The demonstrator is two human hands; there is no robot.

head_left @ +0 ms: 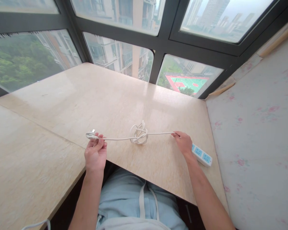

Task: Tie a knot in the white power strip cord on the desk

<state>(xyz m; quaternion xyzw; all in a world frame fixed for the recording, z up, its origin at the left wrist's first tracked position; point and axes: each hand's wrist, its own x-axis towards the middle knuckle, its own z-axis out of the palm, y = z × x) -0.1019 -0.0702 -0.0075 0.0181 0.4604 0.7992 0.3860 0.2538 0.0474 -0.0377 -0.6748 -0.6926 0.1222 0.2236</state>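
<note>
Here's your left hand [96, 152], gripping the cord [117, 139] at its plug [90, 135]; your right hand [183, 142] pinches it near the strip [204, 156], on the desk [86, 92] at right. Straight runs either side, but between your hands sits a looped tangle [139, 134], seemingly not yet undone! No brand or writing is readable.

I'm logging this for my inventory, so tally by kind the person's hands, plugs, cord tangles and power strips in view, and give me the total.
Left hand and right hand: 2
Plug: 1
Cord tangle: 1
Power strip: 1
Total: 5
</note>
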